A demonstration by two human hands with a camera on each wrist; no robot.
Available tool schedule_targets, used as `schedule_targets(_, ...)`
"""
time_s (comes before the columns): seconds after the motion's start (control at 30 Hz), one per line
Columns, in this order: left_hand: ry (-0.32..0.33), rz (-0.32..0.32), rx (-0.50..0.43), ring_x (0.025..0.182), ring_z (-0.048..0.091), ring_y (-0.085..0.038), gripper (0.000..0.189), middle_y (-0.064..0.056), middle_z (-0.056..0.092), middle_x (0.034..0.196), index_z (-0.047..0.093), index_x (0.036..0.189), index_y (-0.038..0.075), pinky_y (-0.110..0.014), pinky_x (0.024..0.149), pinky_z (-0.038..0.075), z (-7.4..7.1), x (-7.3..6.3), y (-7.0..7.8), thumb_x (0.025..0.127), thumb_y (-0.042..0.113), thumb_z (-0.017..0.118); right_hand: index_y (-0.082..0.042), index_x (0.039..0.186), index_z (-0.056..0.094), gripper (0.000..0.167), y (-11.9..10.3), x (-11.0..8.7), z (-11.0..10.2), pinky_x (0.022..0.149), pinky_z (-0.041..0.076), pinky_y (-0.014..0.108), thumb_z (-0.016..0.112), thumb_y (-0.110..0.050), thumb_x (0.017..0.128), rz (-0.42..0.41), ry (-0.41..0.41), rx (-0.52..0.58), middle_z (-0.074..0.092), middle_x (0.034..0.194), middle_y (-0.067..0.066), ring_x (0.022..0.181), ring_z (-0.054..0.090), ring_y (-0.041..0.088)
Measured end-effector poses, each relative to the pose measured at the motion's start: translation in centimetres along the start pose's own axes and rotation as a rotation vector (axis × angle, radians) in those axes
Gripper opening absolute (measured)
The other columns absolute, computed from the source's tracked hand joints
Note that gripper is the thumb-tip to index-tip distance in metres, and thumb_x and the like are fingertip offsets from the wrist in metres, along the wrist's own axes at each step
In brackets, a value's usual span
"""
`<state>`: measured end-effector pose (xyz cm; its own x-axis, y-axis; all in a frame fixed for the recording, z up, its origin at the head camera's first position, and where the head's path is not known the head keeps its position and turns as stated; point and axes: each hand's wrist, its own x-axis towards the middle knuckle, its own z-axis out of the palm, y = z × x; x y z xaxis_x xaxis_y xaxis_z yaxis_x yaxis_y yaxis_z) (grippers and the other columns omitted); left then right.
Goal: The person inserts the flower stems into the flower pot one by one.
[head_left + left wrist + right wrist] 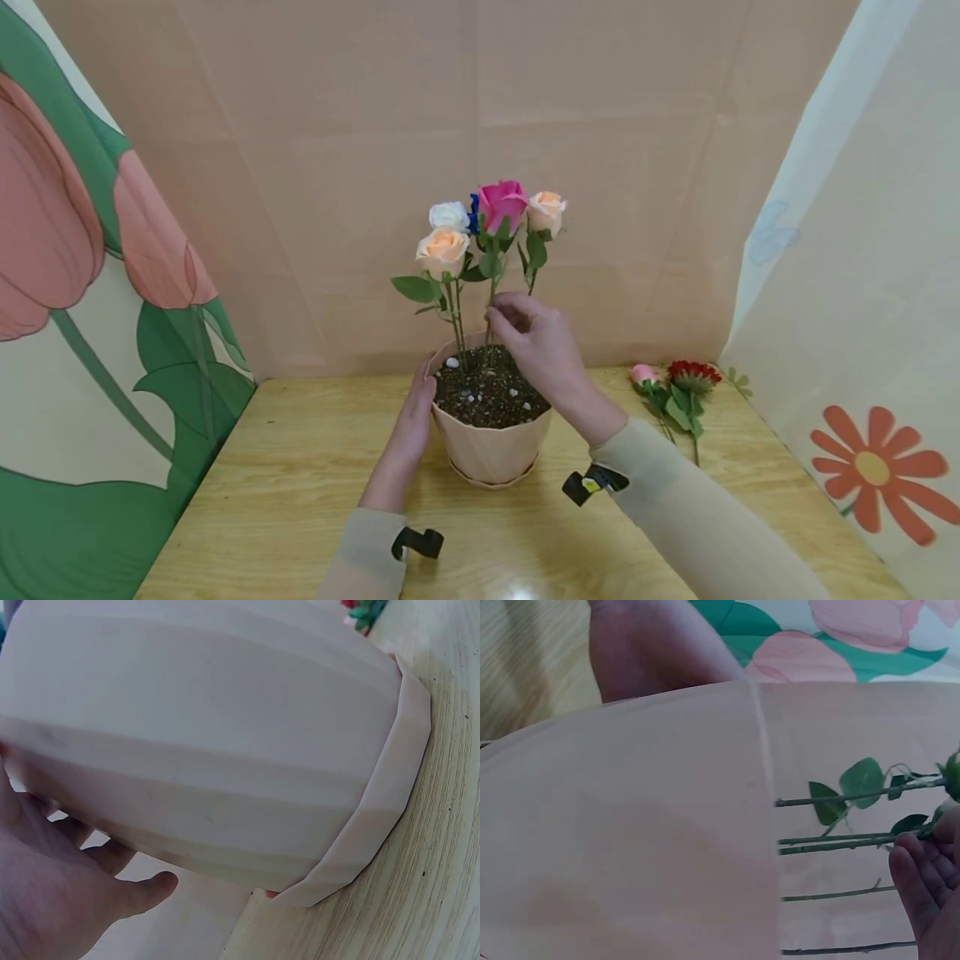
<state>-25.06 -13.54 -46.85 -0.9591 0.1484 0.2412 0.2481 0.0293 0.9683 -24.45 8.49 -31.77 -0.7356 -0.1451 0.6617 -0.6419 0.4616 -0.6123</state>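
A pale pink ribbed flowerpot of dark soil stands on its saucer. My left hand rests against the pot's left side; the left wrist view shows its thumb apart from the wall. Above the soil, my right hand pinches the stem of a magenta rose between thumb and fingertips. Around it stand a white rose, a peach rose at front left, another peach rose at right, and a mostly hidden blue flower. Several green stems show past the rim.
To the right on the wooden table lie a pink flower and a dark red flower with leafy stems. A tan backdrop hangs behind the table; flower-patterned panels flank both sides.
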Motion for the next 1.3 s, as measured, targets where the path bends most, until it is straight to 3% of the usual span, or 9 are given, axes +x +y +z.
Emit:
schedule_targets(0.33,0.001,-0.031,-0.015,0.168,0.004,-0.035,0.064,-0.009,0.011,0.184,0.018,0.179,0.023,-0.066,0.132,0.005,0.0,-0.3,0.1,0.121,0.048,0.029,-0.005,0.116,0.082,0.014,1.3,-0.9,0.9,0.073,0.062,0.036,0.074,-0.012,0.108,0.021,-0.043,-0.034,0.082,0.100,0.005,0.084,0.074,0.016)
schedule_targets(1.07,0.012,-0.004,-0.001,0.168,0.009,-0.036,0.062,-0.011,0.015,0.184,0.019,0.179,0.020,-0.066,0.132,0.007,0.0,-0.3,0.2,0.122,0.043,0.026,-0.006,0.110,0.083,0.008,3.1,-2.1,2.6,0.068,0.060,0.036,0.077,-0.009,0.105,-0.104,-0.027,-0.120,0.080,0.097,0.005,0.078,0.069,0.015)
schedule_targets(1.3,-0.002,0.013,0.031,0.168,0.011,-0.037,0.064,-0.010,0.016,0.183,0.018,0.179,0.022,-0.068,0.131,0.010,0.1,-0.3,0.3,0.121,0.046,0.027,-0.004,0.113,0.083,0.011,3.2,-2.3,3.0,0.072,0.063,0.040,0.077,-0.009,0.105,-0.064,-0.015,-0.139,0.081,0.103,0.010,0.083,0.073,0.020)
